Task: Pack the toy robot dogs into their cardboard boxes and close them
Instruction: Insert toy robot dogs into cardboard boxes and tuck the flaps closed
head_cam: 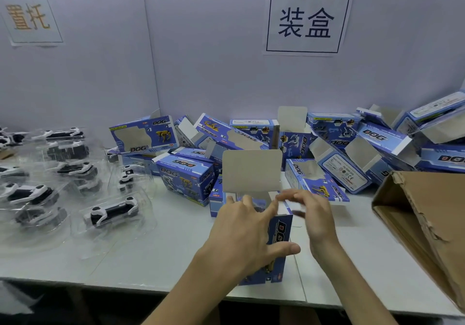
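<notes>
A blue "DOG" cardboard box point(280, 231) stands upright near the table's front edge, its grey top flap point(251, 171) raised. My left hand point(246, 231) grips the box from the left side, thumb across its front face. My right hand point(312, 214) is at the box's top right edge, blurred, fingers pointing left over a small white side flap. What is inside the box is hidden. Several toy robot dogs point(113, 211), black and white, lie in clear plastic trays on the left of the table.
A heap of open blue boxes point(334, 148) fills the back of the white table point(151, 256). A large brown carton point(427, 224) lies tilted at the right edge. White partition walls with paper signs point(307, 21) stand behind.
</notes>
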{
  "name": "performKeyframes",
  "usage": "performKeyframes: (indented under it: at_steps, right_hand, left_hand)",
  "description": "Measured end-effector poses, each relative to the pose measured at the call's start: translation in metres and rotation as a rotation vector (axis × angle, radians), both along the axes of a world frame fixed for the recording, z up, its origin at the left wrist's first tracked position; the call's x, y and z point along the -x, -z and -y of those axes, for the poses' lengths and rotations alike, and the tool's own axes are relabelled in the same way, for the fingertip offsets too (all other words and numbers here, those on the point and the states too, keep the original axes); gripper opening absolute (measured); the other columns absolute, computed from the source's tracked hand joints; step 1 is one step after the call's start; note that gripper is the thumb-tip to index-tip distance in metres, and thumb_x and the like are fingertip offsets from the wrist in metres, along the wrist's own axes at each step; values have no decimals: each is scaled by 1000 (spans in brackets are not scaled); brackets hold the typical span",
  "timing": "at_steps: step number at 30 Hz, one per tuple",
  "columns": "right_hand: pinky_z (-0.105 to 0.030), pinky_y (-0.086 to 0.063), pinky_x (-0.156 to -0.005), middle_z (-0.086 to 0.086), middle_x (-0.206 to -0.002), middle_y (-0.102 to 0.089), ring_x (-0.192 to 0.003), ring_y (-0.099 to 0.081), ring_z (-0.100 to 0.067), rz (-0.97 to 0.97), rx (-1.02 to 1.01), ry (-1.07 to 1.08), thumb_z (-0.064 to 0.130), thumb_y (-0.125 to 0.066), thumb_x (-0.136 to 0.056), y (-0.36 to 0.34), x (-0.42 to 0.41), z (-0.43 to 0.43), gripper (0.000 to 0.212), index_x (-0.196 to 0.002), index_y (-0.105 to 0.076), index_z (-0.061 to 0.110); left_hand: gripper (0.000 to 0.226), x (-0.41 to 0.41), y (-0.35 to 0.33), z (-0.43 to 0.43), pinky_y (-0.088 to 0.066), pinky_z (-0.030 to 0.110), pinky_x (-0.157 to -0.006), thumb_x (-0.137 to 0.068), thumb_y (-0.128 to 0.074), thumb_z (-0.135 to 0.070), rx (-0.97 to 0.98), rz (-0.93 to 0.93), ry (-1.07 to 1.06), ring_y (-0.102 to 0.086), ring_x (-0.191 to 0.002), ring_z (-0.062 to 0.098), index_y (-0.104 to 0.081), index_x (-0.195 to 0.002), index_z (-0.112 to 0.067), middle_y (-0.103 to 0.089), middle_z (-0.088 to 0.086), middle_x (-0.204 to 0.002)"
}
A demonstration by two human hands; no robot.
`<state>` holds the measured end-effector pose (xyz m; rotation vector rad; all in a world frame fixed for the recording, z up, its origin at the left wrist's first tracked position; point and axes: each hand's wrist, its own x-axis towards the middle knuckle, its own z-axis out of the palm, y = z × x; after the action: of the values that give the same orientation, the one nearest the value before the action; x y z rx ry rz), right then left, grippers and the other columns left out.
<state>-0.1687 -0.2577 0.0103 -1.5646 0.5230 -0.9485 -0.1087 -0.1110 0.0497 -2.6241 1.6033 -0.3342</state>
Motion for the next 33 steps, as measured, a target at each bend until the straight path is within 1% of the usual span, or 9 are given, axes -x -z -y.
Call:
performKeyframes:
  at_steps: [4, 6, 10, 15, 17, 20, 23, 30, 33]
  right_hand:
    - [-21, -47, -73, 8, -91, -67, -84, -61, -4, 227, 433, 250, 15, -42, -91, -44, -21, -9, 31, -79, -69, 25]
    - [-23, -46, -71, 5, -87, -67, -79, -61, -8, 220, 565, 186, 19, -43, -89, -84, -40, -4, 29, -81, -71, 20]
    - [-42, -52, -86, -3, -92, -70, -89, -64, -24, -388, 788, -140, 43, -38, -101, -151, -91, 8, 44, -85, -73, 21]
    - [-40, -44, -92, -11, -115, -65, -95, -60, -24, -930, 890, -321, 62, -15, -102, -145, -126, 14, 73, -105, -73, 17]
    - [-42, -39, -98, -11, -126, -60, -109, -55, -28, -915, 914, -306, 63, -11, -102, -129, -126, 17, 71, -111, -68, 22]
    - [-48, -40, -102, -8, -123, -63, -107, -57, -26, -830, 870, -254, 80, -1, -86, -122, -123, 17, 81, -81, -64, 28]
    - [-49, -40, -101, -9, -127, -60, -106, -54, -25, -856, 925, -237, 80, -1, -86, -120, -124, 17, 84, -91, -64, 25]
    - [-44, -45, -89, -5, -118, -64, -103, -58, -26, -840, 1020, -222, 80, -1, -87, -110, -122, 16, 93, -120, -61, 19]
    - [-36, -40, -67, -2, -88, -64, -81, -58, -18, -761, 1032, -260, 79, -6, -88, -102, -120, 11, 84, -97, -63, 17]
  left_hand:
    - [85, -3, -5, 1, -33, 40, -79, -82, -25, -86, -17, -11, -3, -50, -109, 30, -31, -148, -32, -55, 16, -123]
    - [83, -6, -8, 2, -30, 51, -104, -82, -27, -86, -35, -1, 27, -52, -113, 30, -40, -143, -31, -61, 14, -119]
    - [86, -12, -19, 2, 6, 64, -117, -78, -33, -88, -55, 58, 98, -61, -108, 27, -53, -135, -28, -70, 8, -97]
    - [92, -19, -33, 3, 7, 65, -117, -77, -33, -90, -134, 153, 182, -67, -100, 29, -56, -137, -25, -68, 9, -78]
    - [91, -22, -35, 3, 7, 64, -117, -77, -35, -89, -131, 155, 210, -68, -101, 28, -53, -141, -27, -68, 8, -77]
    - [90, -27, -34, 1, 6, 63, -118, -77, -37, -89, -88, 160, 241, -68, -102, 26, -53, -141, -29, -73, 7, -83]
    - [89, -32, -31, 1, 6, 62, -117, -76, -37, -90, -88, 140, 257, -66, -110, 23, -52, -142, -32, -75, 5, -98]
    - [94, -41, -26, 6, 4, 64, -118, -73, -34, -92, -99, 144, 234, -53, -129, 25, -42, -148, -35, -67, 7, -127]
    - [94, -43, -26, 9, -4, 62, -118, -73, -37, -91, -86, 158, 235, -38, -141, 28, -43, -148, -34, -54, 5, -144]
